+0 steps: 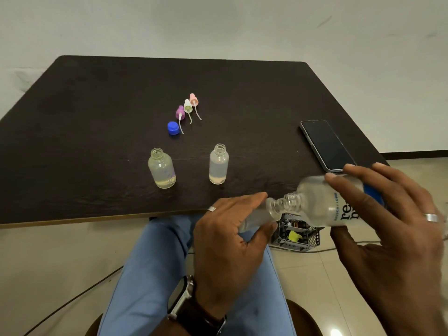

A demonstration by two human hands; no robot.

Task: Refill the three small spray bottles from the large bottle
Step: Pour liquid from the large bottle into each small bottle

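My right hand (392,229) grips the large clear bottle (322,204), tipped over to the left, its open mouth against the mouth of a small clear bottle (257,217). My left hand (225,241) holds that small bottle tilted, just in front of the table's near edge. Two more small bottles stand upright and uncapped on the dark table (97,117): one on the left (162,168) and one further right (218,164), each with a little liquid at the bottom. Purple (180,112), white (187,105) and pink (194,99) spray tops lie behind them, beside a blue cap (173,128).
A black phone (327,144) lies near the table's right edge. Below the table, a metal mesh box (297,235) with cables sits on the tiled floor. My blue-trousered legs (155,275) are under the hands. A wall stands behind the table.
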